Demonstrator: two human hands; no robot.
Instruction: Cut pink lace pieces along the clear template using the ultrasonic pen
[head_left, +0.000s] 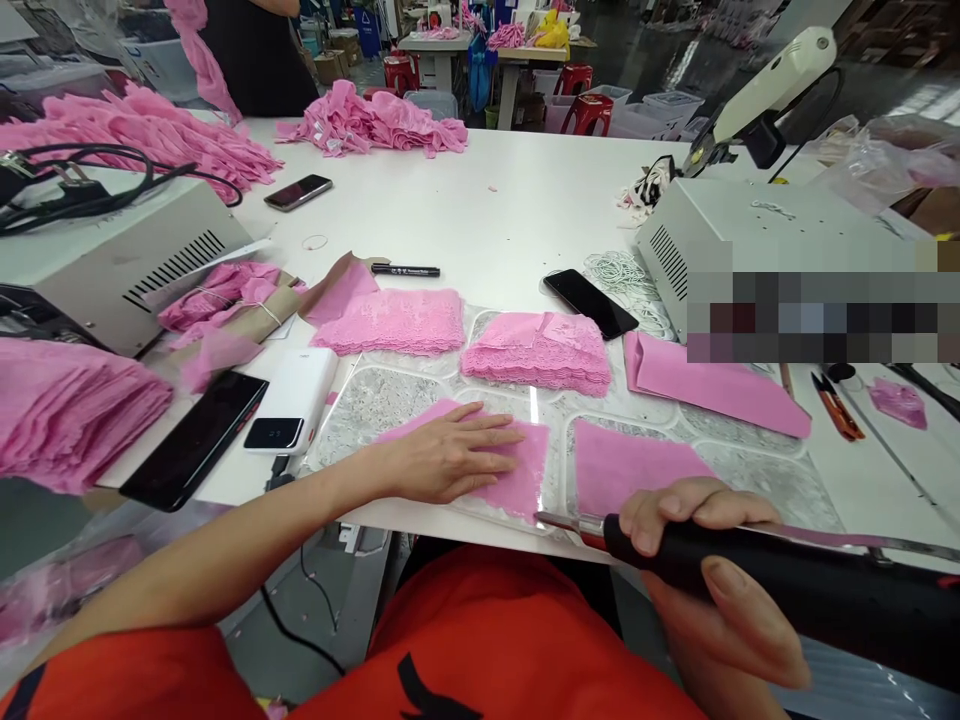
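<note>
My left hand (442, 455) lies flat, fingers spread, on a pink fabric piece (525, 470) on the clear-and-grey patterned mat (405, 385). In my right hand (712, 560) is a thick black handheld tool (810, 590) with a slim metal tip. That tip points left, at the lower right corner of the piece under my left hand; whether it touches cannot be made out. Just right of there lies another pink piece (637, 465). Behind my hands sit two stacks of pink lace-edged fabric, a left stack (397, 320) and a right stack (536, 352). A folded pink cloth (709, 385) rests farther right.
A white power bank (292, 395) and a black phone (199, 435) lie at left. Another phone (591, 303) and a black marker (405, 270) lie behind the stacks. Grey machine boxes flank the table, a left box (150, 260) and a right box (757, 215). Orange-handled snips (836, 405) lie right.
</note>
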